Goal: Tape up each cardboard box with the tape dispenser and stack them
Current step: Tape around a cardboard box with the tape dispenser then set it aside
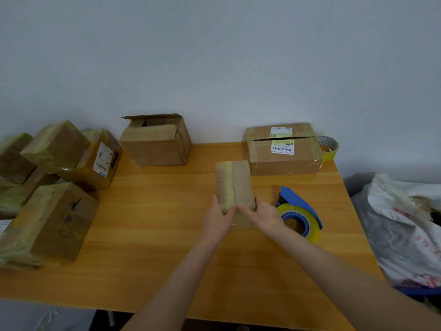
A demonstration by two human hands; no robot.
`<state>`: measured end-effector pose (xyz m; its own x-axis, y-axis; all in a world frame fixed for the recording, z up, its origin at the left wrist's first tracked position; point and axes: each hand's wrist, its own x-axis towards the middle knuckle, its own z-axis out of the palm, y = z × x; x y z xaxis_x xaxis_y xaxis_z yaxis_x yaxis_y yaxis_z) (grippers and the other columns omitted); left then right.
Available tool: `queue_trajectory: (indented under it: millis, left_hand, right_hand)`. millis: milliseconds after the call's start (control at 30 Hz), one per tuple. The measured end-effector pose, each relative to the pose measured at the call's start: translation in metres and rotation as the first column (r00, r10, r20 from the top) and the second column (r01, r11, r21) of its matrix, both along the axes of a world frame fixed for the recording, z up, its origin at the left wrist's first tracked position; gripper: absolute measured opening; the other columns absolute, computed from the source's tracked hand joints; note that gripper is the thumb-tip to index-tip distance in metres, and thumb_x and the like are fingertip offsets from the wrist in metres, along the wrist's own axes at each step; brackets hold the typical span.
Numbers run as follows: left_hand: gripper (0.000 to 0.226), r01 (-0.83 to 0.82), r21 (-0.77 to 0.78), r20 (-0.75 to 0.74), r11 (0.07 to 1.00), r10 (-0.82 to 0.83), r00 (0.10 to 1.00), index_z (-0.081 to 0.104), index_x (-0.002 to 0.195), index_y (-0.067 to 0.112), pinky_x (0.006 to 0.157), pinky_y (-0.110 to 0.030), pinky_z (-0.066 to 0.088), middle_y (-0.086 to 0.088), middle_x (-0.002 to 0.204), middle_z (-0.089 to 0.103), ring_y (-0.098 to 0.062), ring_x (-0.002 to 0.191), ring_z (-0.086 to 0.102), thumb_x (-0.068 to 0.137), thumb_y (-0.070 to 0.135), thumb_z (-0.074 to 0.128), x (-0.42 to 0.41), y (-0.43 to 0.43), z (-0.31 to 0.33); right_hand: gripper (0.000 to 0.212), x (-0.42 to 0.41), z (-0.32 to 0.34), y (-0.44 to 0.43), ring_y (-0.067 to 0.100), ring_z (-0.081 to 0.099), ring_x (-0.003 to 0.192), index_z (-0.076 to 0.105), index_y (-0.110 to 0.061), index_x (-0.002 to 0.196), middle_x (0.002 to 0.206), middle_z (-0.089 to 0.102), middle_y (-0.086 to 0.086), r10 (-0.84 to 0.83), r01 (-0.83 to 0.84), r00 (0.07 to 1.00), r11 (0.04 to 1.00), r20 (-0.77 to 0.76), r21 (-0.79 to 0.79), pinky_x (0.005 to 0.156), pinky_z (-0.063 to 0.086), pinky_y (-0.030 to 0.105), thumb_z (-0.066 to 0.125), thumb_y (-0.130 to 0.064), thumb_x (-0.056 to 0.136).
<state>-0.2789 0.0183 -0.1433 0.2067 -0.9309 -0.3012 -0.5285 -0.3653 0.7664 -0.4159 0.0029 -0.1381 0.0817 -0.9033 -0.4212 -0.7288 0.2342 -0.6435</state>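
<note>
1. At table centre, small box point(235, 185) lies taped along its seam; left hand point(218, 218) and right hand point(261, 215), fingers nearly straight, press its near end, apparently smoothing tape.
2. Tape dispenser point(298, 211) rests just right, within reach.

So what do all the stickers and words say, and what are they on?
No text is readable here.
White shipping label on the flat cardboard box: barcode and digits, too blurred.
White label on a taped box in the left pile: too blurred.
Red print on the white bag: too blurred.
</note>
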Motion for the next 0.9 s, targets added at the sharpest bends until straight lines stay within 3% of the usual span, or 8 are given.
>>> queue_trajectory:
  millis: [67, 200, 367, 400, 467, 533, 633, 900]
  left_hand:
    - [0.055, -0.014, -0.018, 0.003, 1.0, 0.014, 1.0, 0.038, 0.139, 0.013, 0.081, -0.031, 0.054, -0.005, 0.127, 0.057, -0.016, 0.099, 0.057, 0.093, 0.035, 0.059, -0.002, -0.001, -0.001]
    - [0.049, -0.044, -0.021, -0.042, 0.999, 0.043, 0.998, 0.035, 0.145, 0.009, 0.093, -0.029, 0.046, -0.004, 0.136, 0.051, -0.023, 0.119, 0.053, 0.1, 0.023, 0.048, 0.004, -0.004, -0.001]
    - [0.047, -0.007, -0.044, -0.126, 0.999, 0.002, 0.992, 0.033, 0.148, 0.01, 0.099, -0.023, 0.04, 0.004, 0.139, 0.046, -0.012, 0.126, 0.045, 0.103, 0.023, 0.04, 0.019, 0.008, -0.001]
    - [0.048, -0.038, -0.062, -0.102, 0.997, 0.032, 0.994, 0.036, 0.146, 0.011, 0.099, -0.025, 0.041, 0.001, 0.141, 0.045, -0.013, 0.125, 0.046, 0.102, 0.026, 0.044, 0.023, 0.011, -0.002]
    - [0.042, -0.118, -0.143, -0.002, 0.983, 0.119, 0.993, 0.05, 0.134, 0.016, 0.081, -0.015, 0.045, 0.003, 0.122, 0.055, -0.007, 0.102, 0.055, 0.096, 0.034, 0.054, 0.031, 0.02, -0.005]
    - [0.034, -0.141, -0.188, 0.033, 0.972, 0.15, 0.988, 0.056, 0.12, 0.021, 0.059, -0.006, 0.04, 0.009, 0.09, 0.057, -0.001, 0.077, 0.054, 0.092, 0.039, 0.06, 0.034, 0.027, -0.006]
    - [0.028, -0.155, -0.144, -0.006, 0.977, 0.156, 0.988, 0.055, 0.113, 0.026, 0.05, -0.01, 0.038, 0.013, 0.082, 0.059, 0.002, 0.072, 0.055, 0.09, 0.04, 0.063, 0.034, 0.029, -0.004]
    - [0.033, -0.145, -0.139, -0.113, 0.98, 0.13, 0.985, 0.057, 0.119, 0.023, 0.065, -0.02, 0.047, 0.001, 0.085, 0.068, -0.013, 0.081, 0.064, 0.087, 0.019, 0.068, 0.03, 0.023, -0.002]
  right_hand:
    - [0.062, 0.002, -0.004, 0.0, 0.019, 0.061, 0.082, 0.051, -0.015, 0.123, 0.102, 0.064, 0.002, -0.036, 0.036, 0.999, 0.999, -0.031, -0.011, 0.058, 0.049, 0.03, 0.051, -0.067, 0.087]
    - [0.05, -0.001, -0.009, -0.003, 0.018, 0.061, 0.084, 0.056, -0.018, 0.122, 0.095, 0.063, -0.003, -0.094, 0.094, 0.995, 0.995, 0.015, -0.014, 0.062, 0.049, 0.032, 0.054, -0.056, 0.09]
    - [0.045, -0.012, -0.006, -0.002, 0.021, 0.062, 0.091, 0.057, -0.014, 0.132, 0.104, 0.068, 0.003, -0.101, 0.102, 0.99, 0.995, 0.096, -0.003, 0.079, 0.051, 0.037, 0.046, -0.043, 0.099]
    - [0.048, -0.015, -0.005, -0.001, 0.021, 0.062, 0.097, 0.055, -0.013, 0.134, 0.112, 0.068, 0.005, -0.087, 0.089, 0.992, 0.996, 0.089, -0.019, 0.079, 0.05, 0.035, 0.046, -0.044, 0.099]
    - [0.055, -0.022, -0.002, 0.0, 0.02, 0.06, 0.104, 0.052, -0.012, 0.136, 0.119, 0.065, 0.004, -0.093, 0.097, 0.995, 0.991, 0.043, -0.093, 0.077, 0.046, 0.028, 0.052, -0.048, 0.095]
    - [0.062, -0.027, 0.0, 0.002, 0.018, 0.059, 0.097, 0.051, -0.013, 0.136, 0.109, 0.063, 0.001, -0.107, 0.11, 0.994, 0.982, 0.023, -0.152, 0.07, 0.043, 0.024, 0.059, -0.053, 0.09]
    - [0.064, -0.023, 0.002, 0.007, 0.007, 0.054, 0.077, 0.048, -0.014, 0.139, 0.088, 0.056, -0.009, -0.056, 0.061, 0.998, 0.985, 0.039, -0.161, 0.054, 0.038, 0.015, 0.064, -0.049, 0.088]
    - [0.062, -0.016, -0.001, 0.009, 0.007, 0.063, 0.061, 0.042, -0.02, 0.146, 0.071, 0.067, -0.001, -0.097, 0.127, 0.978, 0.979, 0.184, -0.16, 0.057, 0.048, 0.015, 0.068, -0.014, 0.09]
